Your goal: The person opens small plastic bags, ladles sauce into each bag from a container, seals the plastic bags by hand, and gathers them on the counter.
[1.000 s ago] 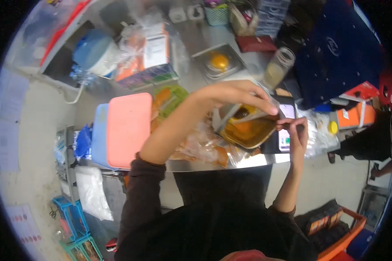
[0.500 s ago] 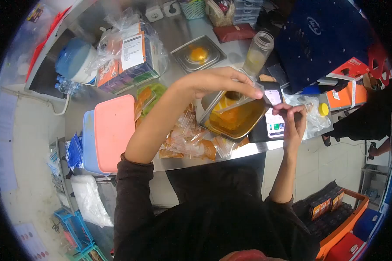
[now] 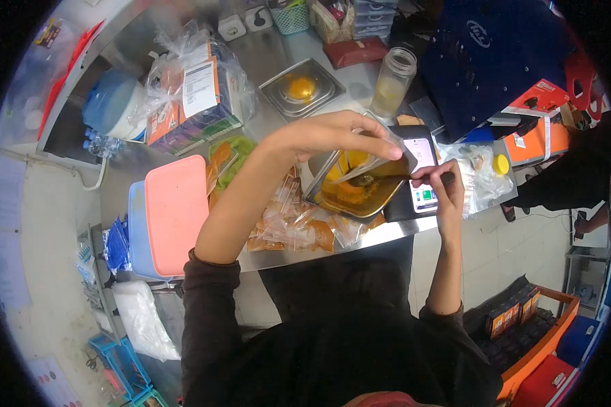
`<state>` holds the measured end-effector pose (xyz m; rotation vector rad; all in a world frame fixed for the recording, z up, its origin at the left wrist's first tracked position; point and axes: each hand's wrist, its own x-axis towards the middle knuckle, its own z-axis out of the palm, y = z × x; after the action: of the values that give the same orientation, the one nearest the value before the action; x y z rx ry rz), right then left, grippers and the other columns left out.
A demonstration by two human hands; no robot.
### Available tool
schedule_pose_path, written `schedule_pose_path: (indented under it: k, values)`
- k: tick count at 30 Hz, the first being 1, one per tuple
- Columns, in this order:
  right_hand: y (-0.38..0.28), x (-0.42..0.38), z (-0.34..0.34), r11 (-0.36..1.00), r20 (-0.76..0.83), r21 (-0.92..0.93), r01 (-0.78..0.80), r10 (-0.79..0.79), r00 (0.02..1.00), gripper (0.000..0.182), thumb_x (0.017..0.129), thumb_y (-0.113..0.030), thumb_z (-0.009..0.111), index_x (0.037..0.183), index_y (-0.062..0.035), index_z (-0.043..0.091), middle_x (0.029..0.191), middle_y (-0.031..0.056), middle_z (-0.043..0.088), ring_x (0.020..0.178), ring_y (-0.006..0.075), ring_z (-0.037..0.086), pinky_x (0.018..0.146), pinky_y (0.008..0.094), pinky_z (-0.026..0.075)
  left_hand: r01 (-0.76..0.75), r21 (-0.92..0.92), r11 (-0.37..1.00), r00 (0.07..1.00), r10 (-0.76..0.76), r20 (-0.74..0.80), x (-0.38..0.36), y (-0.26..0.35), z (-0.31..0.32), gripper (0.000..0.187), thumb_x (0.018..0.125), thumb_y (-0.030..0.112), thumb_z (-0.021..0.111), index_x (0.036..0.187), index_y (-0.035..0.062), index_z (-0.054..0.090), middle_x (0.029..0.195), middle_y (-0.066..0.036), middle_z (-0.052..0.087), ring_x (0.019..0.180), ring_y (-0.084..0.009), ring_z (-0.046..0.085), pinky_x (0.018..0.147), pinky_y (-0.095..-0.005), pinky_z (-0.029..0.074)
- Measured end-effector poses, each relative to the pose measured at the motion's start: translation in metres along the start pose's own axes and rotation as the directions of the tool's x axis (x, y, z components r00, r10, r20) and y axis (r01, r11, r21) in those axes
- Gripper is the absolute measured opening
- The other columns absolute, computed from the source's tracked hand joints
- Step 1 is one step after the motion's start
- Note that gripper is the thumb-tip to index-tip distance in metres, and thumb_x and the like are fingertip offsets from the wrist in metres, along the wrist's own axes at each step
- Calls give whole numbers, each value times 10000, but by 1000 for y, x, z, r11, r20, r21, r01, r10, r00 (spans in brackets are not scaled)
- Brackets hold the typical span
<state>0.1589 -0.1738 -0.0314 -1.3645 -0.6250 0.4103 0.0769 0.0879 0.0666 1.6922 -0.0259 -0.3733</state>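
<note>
A metal tray [image 3: 377, 211] with orange-yellow sauce stands near the counter's front edge. Over its far side my left hand [image 3: 353, 138] pinches the top of a small clear plastic bag [image 3: 364, 167]. My right hand [image 3: 447, 191] grips the dark handle of a utensil [image 3: 399, 178], whose far end reaches into the tray. Beside the tray, a phone [image 3: 424, 171] with a lit screen rests on a black object. Several small bags of orange sauce [image 3: 295, 224] lie to the left of the tray.
Behind stand a metal lid [image 3: 301, 88] with an orange smear and a clear jar [image 3: 392, 85]. A pink lid [image 3: 176, 214] on a blue container and a plastic-wrapped box [image 3: 200, 98] are at the left. Another person's legs [image 3: 557, 183] show at the right.
The utensil has gone from near the bag's opening down into the tray's sauce. My right hand has moved slightly down. The whole view has shifted a little.
</note>
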Motion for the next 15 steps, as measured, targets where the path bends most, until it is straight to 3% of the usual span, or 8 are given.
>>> schedule_pose_path:
  k: [3,5,9,14,15]
  values:
    - [-3,-1,10,993,-106,43,111,-106,989,125,1004,-119,525,956,-37,443,971,190,675,851,200,644,852,334,500,62,-27,998,998,-63,-12,-1,0,3,616,716,567,778,1059,59,728,1092,-129,663,1131,-224,554,1031,-345,316]
    - [-7,-2,12,982,-155,-74,172,-182,971,130,1004,-118,531,951,-26,456,980,183,684,857,187,643,854,314,493,16,67,998,1000,-17,8,2,-1,3,500,819,434,736,1119,37,693,1168,-111,642,1169,-183,529,1036,-326,338]
    - [-10,-14,13,966,-99,-235,104,-130,987,58,985,-22,518,954,3,476,978,183,688,831,174,645,796,294,511,18,91,996,999,-15,-33,-1,-2,9,513,814,444,739,1119,34,693,1165,-113,643,1161,-192,533,1032,-322,336]
    - [6,-33,25,970,-111,-206,127,-152,982,82,995,-49,513,953,8,472,960,186,692,803,169,644,763,289,516,21,56,998,993,-14,-118,-4,0,15,532,802,471,745,1111,40,694,1167,-105,641,1190,-199,511,1075,-352,270]
    - [8,-38,28,978,-177,-183,100,-133,975,93,999,-64,513,956,6,468,955,188,691,791,168,640,754,288,515,23,56,998,993,-16,-118,-4,0,17,532,802,471,745,1111,40,694,1167,-105,641,1190,-199,511,1075,-352,270]
